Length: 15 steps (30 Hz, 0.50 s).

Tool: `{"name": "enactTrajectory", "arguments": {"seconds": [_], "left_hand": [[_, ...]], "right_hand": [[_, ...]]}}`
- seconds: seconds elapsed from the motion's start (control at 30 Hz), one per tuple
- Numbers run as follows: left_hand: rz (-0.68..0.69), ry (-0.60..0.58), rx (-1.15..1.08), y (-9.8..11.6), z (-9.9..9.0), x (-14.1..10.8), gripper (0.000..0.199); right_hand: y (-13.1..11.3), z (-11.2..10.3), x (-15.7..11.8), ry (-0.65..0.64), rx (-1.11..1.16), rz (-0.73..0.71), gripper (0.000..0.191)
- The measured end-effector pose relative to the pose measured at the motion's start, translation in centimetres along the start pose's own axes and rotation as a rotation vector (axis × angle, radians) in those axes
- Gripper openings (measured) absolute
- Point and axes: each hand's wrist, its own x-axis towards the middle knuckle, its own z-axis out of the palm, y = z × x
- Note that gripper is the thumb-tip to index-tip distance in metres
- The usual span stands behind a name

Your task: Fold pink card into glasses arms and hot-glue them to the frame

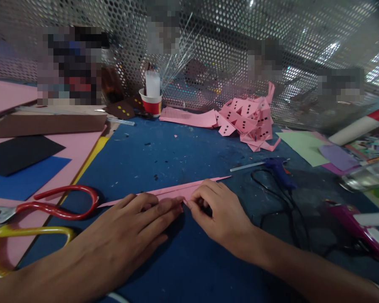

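Note:
A long pink paper strip point(170, 191), folded along its length and pointed at both ends, lies slantwise on the blue tabletop. Across its left half rests my left hand point(135, 221), palm down with fingers stretched out, pressing on the paper. My right hand point(219, 208) is closed, its thumb and forefinger pinching the strip's near edge just beside the left fingertips. The part of the paper beneath both hands is hidden. Red-handled scissors point(58, 214) lie close to my left hand, with a yellow handle point(34, 230) nearer me.
Behind the hands sits a heap of pink paper pieces point(248, 120) with black marks. A blue glue gun point(279, 170) and its cord lie at right, near a magenta tool point(356, 229). A red-and-white cup point(150, 105) stands by the perforated metal screen point(214, 46).

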Motion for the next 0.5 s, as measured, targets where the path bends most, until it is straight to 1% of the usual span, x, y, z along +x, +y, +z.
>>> {"name": "enactTrajectory", "arguments": {"seconds": [0.27,0.5], "left_hand": [[0.007,0.012,0.018,-0.05,0.36,-0.22,0.038],[-0.004,0.005,0.004,0.01,0.17,-0.05,0.037]], "right_hand": [[-0.02,0.36,0.23,0.002,-0.022,0.032,0.011],[0.05,0.46,0.16,-0.006,-0.05,0.021,0.011]]}}
